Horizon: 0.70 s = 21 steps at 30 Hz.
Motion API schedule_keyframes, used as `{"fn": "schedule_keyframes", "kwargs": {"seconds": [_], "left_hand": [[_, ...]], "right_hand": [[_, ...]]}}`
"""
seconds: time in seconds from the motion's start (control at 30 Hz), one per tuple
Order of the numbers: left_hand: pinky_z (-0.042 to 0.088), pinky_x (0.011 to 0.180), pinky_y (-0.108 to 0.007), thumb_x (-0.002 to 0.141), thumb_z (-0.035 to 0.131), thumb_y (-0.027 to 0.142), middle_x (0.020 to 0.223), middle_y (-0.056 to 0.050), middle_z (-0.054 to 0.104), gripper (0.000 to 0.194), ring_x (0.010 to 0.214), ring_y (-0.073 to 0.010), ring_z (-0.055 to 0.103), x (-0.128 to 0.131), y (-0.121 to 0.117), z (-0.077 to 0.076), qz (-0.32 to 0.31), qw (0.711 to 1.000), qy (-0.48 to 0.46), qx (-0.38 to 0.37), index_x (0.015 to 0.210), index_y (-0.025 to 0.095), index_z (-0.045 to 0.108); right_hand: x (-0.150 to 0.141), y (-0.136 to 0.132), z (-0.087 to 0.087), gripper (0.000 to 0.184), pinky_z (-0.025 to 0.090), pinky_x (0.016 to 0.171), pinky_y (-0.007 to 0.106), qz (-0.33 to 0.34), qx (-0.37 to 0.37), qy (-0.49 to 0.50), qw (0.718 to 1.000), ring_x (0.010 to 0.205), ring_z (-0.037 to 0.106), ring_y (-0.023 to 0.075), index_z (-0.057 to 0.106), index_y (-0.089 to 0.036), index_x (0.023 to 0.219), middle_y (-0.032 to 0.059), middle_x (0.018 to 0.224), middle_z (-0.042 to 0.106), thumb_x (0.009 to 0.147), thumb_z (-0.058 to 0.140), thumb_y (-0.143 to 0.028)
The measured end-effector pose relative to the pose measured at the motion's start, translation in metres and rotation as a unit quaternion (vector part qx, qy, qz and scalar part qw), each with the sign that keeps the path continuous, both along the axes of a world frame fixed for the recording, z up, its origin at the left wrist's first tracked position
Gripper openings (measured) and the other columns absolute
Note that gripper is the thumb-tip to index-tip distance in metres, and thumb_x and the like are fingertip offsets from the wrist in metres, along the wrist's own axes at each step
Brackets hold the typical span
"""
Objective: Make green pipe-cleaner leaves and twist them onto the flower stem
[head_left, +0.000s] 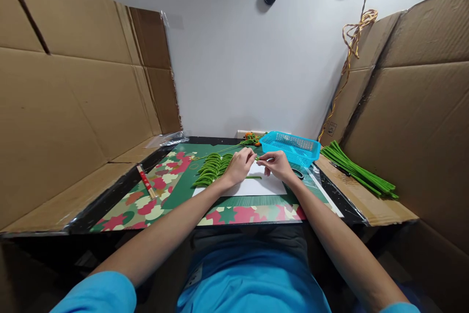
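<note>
My left hand [240, 164] and my right hand [277, 164] are close together over a white sheet of paper [271, 188]. Both have their fingers pinched, and a bit of green pipe cleaner [257, 158] shows between the fingertips. Its remaining length is hidden by the hands. On the paper below lies a short straight green piece [254, 177]. Left of my left hand, several green pipe cleaners bent into curved leaf shapes [208, 170] lie in rows. Scissors [298, 174] rest beside my right wrist, with mostly a dark handle loop visible.
A blue plastic basket [289, 147] stands at the back right, beside orange flowers [252, 138] on green stems. Long green pipe cleaners [361, 172] and a black pen [340, 169] lie on cardboard at right. A red-wrapped stick [145, 182] lies left. Cardboard walls [84, 88] flank the table.
</note>
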<state>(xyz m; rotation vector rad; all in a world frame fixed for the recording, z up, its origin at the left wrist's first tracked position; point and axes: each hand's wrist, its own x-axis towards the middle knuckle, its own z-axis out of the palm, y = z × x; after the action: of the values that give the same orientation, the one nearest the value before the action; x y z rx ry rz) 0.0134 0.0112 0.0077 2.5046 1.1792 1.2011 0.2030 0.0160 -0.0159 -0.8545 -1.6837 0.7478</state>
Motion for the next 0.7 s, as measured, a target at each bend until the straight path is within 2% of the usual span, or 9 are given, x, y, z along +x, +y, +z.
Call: {"fn": "schedule_keyframes", "kwargs": {"seconds": [0.17,0.37,0.7], "left_hand": [[0.041,0.081,-0.037,0.106,0.05,0.028,0.088,-0.003,0.065,0.022,0.078,-0.0215,0.058,-0.0012,-0.0018,-0.0027,0.017,0.998,0.055,0.022,0.087,0.022,0.06],[0.041,0.082,-0.038,0.107,0.049,0.028,0.089,-0.003,0.066,0.023,0.077,-0.0219,0.058,-0.0015,-0.0009,-0.0024,0.032,0.995,0.088,0.037,0.088,0.021,0.06],[0.04,0.081,-0.037,0.107,0.048,0.027,0.086,-0.002,0.065,0.023,0.074,-0.0207,0.058,0.0002,-0.0046,0.0006,0.047,0.994,0.091,0.046,0.088,0.021,0.059]], "right_hand": [[0.0002,0.002,-0.006,0.04,0.045,0.045,0.024,-0.03,0.031,-0.076,0.996,0.038,0.06,0.0148,0.081,-0.017,0.073,0.0014,0.047,0.065,0.084,0.081,-0.056],[0.001,0.0039,-0.0079,0.024,0.047,0.054,0.024,-0.057,0.062,-0.137,0.987,0.044,0.064,0.0155,0.084,-0.018,0.083,0.0012,0.048,0.068,0.094,0.076,-0.037],[-0.0009,0.0029,-0.0058,0.019,0.049,0.058,0.023,-0.072,0.093,-0.173,0.978,0.046,0.066,0.0156,0.085,-0.016,0.086,0.0024,0.052,0.072,0.096,0.072,-0.026]]}}
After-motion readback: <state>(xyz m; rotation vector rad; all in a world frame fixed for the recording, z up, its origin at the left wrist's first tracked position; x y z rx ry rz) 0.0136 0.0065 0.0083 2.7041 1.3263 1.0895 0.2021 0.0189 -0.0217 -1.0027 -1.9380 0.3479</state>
